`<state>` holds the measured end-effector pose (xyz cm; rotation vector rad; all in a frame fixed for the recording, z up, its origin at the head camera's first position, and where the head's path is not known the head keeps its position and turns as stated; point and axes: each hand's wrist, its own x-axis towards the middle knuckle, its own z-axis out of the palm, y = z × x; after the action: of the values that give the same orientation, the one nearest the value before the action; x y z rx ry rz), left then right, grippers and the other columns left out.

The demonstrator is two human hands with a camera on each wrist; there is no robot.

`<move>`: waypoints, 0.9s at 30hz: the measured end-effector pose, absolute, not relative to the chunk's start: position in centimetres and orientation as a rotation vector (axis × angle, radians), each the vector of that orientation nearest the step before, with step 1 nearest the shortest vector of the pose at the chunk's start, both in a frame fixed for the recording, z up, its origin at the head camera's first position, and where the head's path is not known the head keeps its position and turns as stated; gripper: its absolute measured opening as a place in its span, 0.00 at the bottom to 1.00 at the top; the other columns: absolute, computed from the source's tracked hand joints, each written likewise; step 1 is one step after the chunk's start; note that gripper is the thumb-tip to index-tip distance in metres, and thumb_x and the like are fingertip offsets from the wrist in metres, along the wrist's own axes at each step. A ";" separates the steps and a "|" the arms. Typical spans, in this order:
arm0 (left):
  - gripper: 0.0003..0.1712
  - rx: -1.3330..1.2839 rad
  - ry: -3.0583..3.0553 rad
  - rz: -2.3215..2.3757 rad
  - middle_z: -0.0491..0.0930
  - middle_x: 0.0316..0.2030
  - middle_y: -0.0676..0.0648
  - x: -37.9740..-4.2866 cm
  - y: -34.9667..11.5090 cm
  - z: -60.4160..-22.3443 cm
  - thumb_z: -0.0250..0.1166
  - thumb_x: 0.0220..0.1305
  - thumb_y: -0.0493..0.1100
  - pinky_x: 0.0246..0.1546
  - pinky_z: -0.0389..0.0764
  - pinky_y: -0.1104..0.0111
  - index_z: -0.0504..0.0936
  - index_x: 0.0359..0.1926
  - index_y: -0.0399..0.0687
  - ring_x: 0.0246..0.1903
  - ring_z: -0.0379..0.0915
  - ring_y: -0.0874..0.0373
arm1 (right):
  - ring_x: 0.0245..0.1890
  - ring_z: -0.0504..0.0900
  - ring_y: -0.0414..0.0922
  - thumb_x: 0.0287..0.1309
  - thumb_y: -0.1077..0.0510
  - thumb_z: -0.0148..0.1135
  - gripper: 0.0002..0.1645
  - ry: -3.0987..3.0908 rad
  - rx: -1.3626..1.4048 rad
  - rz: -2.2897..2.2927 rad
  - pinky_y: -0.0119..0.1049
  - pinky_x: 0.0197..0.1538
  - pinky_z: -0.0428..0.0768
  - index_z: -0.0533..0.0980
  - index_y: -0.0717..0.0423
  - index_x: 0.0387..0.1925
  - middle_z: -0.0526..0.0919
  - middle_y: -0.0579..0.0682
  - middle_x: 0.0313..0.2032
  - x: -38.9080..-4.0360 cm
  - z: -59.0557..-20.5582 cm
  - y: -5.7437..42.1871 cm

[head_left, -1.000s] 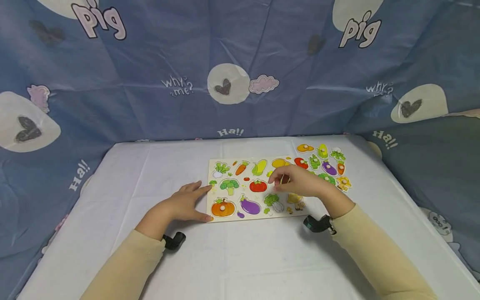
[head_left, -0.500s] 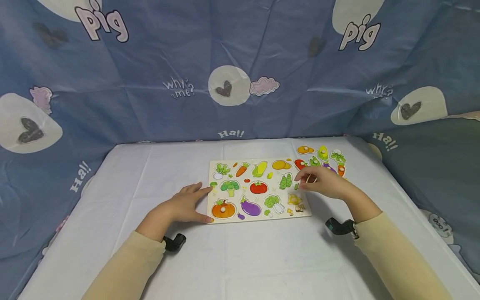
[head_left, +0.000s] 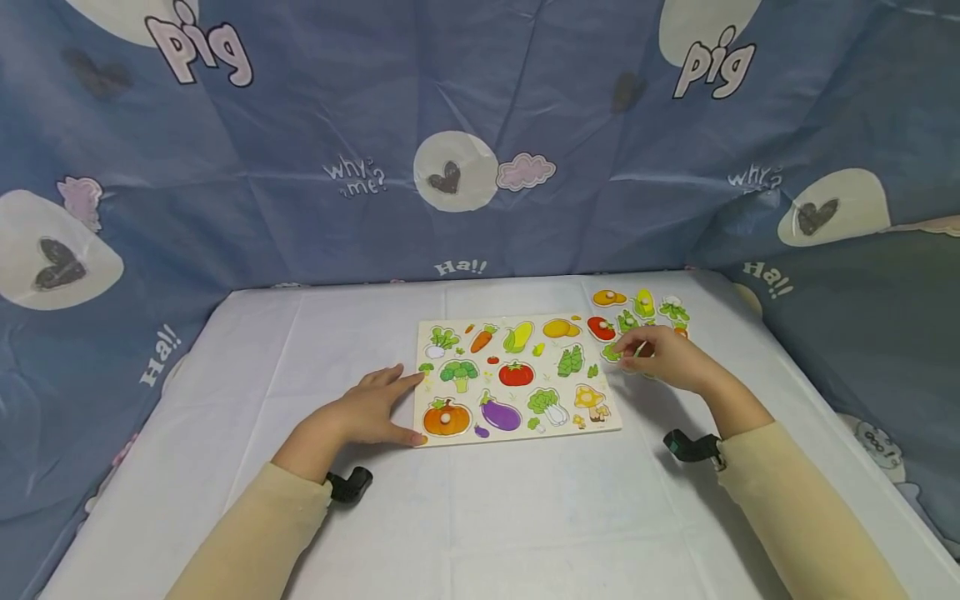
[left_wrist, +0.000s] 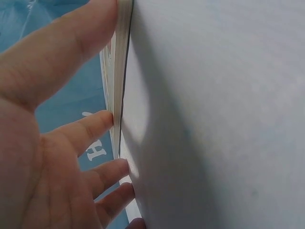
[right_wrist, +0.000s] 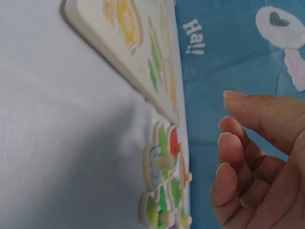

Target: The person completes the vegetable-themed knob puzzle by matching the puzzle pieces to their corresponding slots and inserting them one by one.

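Left hand (head_left: 378, 408), unclenched, touched puzzle board's (head_left: 543, 373) left edge | right hand (head_left: 667, 358), empty, fingers bent, hovered right of board | loose pieces (head_left: 627, 321) lay near it, same side

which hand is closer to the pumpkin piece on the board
The left hand: it rests at the left edge of the board, right beside the pumpkin piece. The right hand is past the right edge, by the loose pieces.

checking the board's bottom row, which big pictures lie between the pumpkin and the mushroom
An eggplant and a cabbage lie between them, in the head view.
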<state>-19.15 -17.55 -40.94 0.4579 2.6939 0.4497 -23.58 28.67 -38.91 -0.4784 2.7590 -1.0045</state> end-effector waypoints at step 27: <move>0.61 0.448 2.680 0.464 0.47 0.77 0.35 -19.3 -17.8 -41.3 0.76 0.48 0.66 0.67 0.52 0.33 0.58 0.78 0.56 0.74 0.41 0.32 | 0.29 0.75 0.45 0.60 0.64 0.68 0.10 2.774 -0.296 -0.917 0.35 0.29 0.78 0.80 0.62 0.43 0.80 0.54 0.37 -26.2 -41.6 29.7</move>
<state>-19.29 -17.79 -41.30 0.4476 2.6798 0.4643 -26.23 29.69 -41.60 -0.2960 2.7740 -0.9171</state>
